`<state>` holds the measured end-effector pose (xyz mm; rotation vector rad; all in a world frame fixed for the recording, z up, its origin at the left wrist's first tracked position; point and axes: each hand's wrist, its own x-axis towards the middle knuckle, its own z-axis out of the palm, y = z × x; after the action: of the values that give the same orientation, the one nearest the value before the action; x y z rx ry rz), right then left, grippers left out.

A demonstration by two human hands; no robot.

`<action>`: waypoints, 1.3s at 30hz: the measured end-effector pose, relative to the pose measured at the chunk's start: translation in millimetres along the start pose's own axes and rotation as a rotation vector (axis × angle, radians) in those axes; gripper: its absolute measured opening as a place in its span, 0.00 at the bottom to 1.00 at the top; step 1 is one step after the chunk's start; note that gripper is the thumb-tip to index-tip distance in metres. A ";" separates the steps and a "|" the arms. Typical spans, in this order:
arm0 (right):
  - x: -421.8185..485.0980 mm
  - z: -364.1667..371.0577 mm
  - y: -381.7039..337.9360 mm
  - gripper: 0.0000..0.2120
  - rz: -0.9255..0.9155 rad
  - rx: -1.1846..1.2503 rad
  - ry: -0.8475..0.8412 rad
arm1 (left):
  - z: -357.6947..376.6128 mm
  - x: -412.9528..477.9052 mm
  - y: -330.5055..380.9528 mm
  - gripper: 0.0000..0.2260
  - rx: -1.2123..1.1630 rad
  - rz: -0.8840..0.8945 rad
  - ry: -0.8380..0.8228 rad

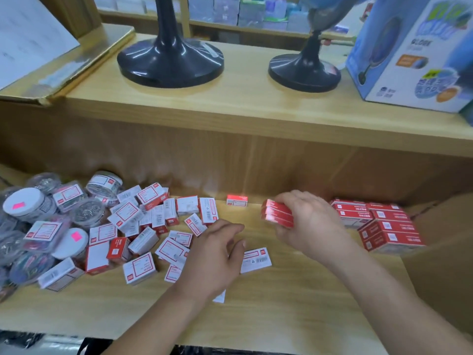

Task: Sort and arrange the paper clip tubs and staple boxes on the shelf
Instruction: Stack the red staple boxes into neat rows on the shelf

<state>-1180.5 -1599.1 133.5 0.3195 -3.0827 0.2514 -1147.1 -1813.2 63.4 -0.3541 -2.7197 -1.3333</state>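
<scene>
The right hand [309, 224] pinches a stack of staple boxes [277, 213], stiff and probably dense, by its ends; the left hand [215, 254] is slack, holding nothing.

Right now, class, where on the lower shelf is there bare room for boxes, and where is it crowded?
Bare: the shelf's front strip, and the gap around the right hand, between lone box and red stack. Crowded: the left, tubs and loose boxes.

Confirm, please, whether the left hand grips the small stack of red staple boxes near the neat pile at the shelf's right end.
Not quite: the head view shows the right hand gripping the small stack of red staple boxes; the left hand is open and holds nothing.
</scene>
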 end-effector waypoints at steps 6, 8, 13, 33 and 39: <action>-86.6 -20.5 15.1 0.24 0.144 0.100 -0.151 | 40.2 -23.8 22.4 0.15 0.006 0.058 -0.122; -102.6 -6.4 25.9 0.23 0.162 0.092 -0.159 | 57.6 -29.6 28.4 0.17 0.014 0.056 -0.188; -116.0 35.0 42.8 0.21 0.117 0.000 -0.106 | 89.2 -33.1 40.8 0.14 0.091 0.065 -0.283; -132.3 74.4 87.9 0.17 0.334 0.248 0.052 | 121.3 -19.0 67.5 0.11 0.406 0.101 -0.216; -123.8 76.0 94.3 0.23 0.293 0.211 0.007 | 128.2 -12.4 61.5 0.16 0.398 0.074 -0.246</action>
<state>-1079.9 -1495.6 37.8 -0.1318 -3.0902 0.5856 -1117.4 -1677.8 29.7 -0.6054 -3.0440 -0.7448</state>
